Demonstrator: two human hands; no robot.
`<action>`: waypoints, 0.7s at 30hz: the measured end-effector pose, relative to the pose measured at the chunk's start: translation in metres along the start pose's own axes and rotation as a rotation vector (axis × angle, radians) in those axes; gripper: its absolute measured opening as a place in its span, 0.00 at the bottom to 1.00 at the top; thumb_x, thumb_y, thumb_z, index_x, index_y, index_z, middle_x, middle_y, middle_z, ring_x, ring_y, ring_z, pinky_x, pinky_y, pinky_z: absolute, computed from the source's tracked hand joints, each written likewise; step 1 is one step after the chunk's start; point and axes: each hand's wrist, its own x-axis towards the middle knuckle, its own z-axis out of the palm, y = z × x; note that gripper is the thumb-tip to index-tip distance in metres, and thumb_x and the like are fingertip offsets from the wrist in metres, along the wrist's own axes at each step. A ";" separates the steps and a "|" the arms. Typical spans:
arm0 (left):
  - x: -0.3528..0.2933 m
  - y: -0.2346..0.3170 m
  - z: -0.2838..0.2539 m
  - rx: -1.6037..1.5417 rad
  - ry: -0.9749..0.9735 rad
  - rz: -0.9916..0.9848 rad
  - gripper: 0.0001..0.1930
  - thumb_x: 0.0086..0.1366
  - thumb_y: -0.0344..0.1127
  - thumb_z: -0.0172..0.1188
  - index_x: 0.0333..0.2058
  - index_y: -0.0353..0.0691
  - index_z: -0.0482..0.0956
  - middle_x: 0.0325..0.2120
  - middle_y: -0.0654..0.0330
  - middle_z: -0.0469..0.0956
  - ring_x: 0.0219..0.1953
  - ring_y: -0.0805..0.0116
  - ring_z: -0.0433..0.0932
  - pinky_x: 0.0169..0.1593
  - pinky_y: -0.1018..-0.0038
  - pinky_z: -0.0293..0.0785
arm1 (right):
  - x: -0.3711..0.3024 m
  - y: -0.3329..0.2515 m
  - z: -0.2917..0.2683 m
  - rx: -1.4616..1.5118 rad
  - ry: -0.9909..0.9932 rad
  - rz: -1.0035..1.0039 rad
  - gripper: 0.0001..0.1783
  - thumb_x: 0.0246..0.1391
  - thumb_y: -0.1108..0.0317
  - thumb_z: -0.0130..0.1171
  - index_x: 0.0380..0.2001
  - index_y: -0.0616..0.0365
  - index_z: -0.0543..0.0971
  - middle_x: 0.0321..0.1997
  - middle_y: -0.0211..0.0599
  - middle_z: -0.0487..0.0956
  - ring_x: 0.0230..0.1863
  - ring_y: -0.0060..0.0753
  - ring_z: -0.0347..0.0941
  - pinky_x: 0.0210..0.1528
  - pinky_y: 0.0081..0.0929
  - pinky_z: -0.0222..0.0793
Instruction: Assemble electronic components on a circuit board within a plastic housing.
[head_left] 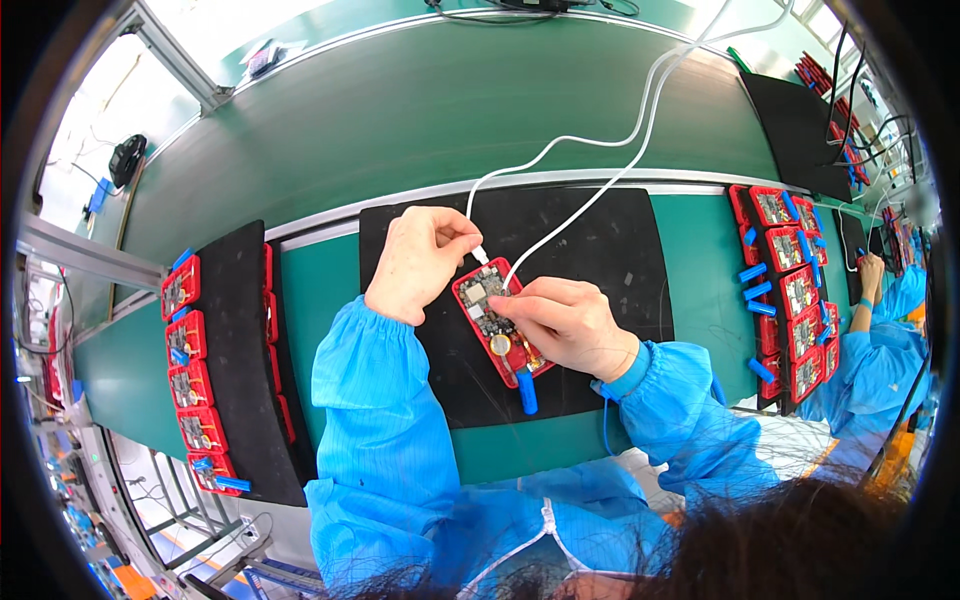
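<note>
A circuit board in a red tray lies tilted on the black mat before me. It carries a round coin-like part, and a blue cylinder sticks out at its near end. My left hand pinches the plug of a white cable at the tray's far edge. Whether the plug is fully seated, I cannot tell. Over the board's right side, my right hand is closed, thumb and forefinger together near a second white cable; its end is hidden by the fingers.
Red trays with boards stand in a column along a black mat on the left. More red trays with blue cylinders line the right. A metal rail crosses behind my mat. Far right, a co-worker's hand is at work.
</note>
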 end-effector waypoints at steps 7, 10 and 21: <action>0.000 -0.005 -0.008 0.016 -0.118 -0.021 0.06 0.57 0.27 0.62 0.32 0.30 0.81 0.22 0.60 0.80 0.23 0.76 0.76 0.30 0.77 0.73 | -0.001 -0.004 0.001 0.003 -0.004 0.010 0.15 0.43 0.80 0.62 0.37 0.56 0.81 0.22 0.33 0.72 0.22 0.34 0.72 0.22 0.29 0.69; 0.001 -0.004 -0.010 0.070 -0.176 0.071 0.08 0.56 0.27 0.63 0.33 0.29 0.81 0.22 0.58 0.81 0.24 0.74 0.78 0.31 0.77 0.74 | -0.002 -0.005 0.000 -0.002 -0.005 0.010 0.15 0.43 0.80 0.62 0.37 0.56 0.81 0.22 0.33 0.72 0.22 0.33 0.72 0.22 0.29 0.70; -0.001 -0.012 -0.006 0.201 -0.116 0.407 0.13 0.48 0.19 0.63 0.36 0.29 0.79 0.25 0.52 0.78 0.26 0.65 0.79 0.30 0.72 0.75 | 0.007 0.007 0.001 -0.012 0.008 -0.005 0.15 0.42 0.81 0.62 0.37 0.56 0.80 0.22 0.33 0.72 0.22 0.35 0.73 0.22 0.29 0.70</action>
